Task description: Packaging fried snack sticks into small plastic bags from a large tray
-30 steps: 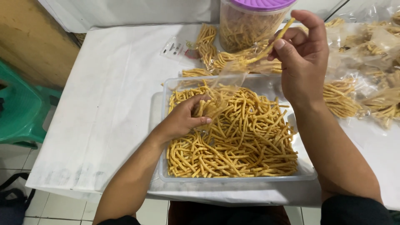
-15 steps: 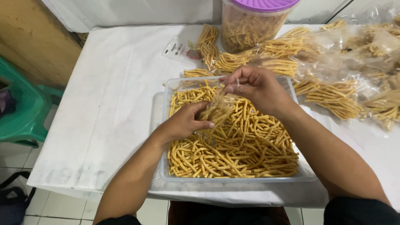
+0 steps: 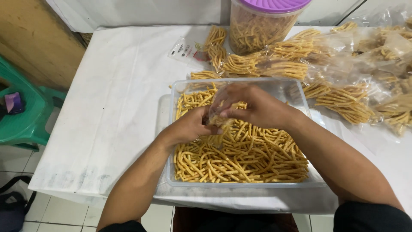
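Observation:
A clear rectangular plastic tub (image 3: pixel 240 184) full of yellow stick snacks (image 3: pixel 240 159) sits on the white-covered table (image 3: pixel 120 107). Above the tub, my left hand (image 3: pixel 189 126) grips a small clear plastic bag (image 3: pixel 216 107) partly filled with sticks. My right hand (image 3: pixel 253 105) meets it from the right, fingers pinched on a bunch of sticks at the bag's mouth. The bag is mostly hidden between the two hands.
Several filled clear bags of sticks (image 3: pixel 334 86) lie at the back right. A tall clear jar with a purple lid (image 3: pixel 262 21) stands behind the tub. A flat printed packet (image 3: pixel 186 49) lies nearby. A green plastic chair (image 3: pixel 25 116) stands left of the table.
My right hand came down from beside the jar, carrying sticks, to the bag held by my left hand over the tub. The left hand stayed in place.

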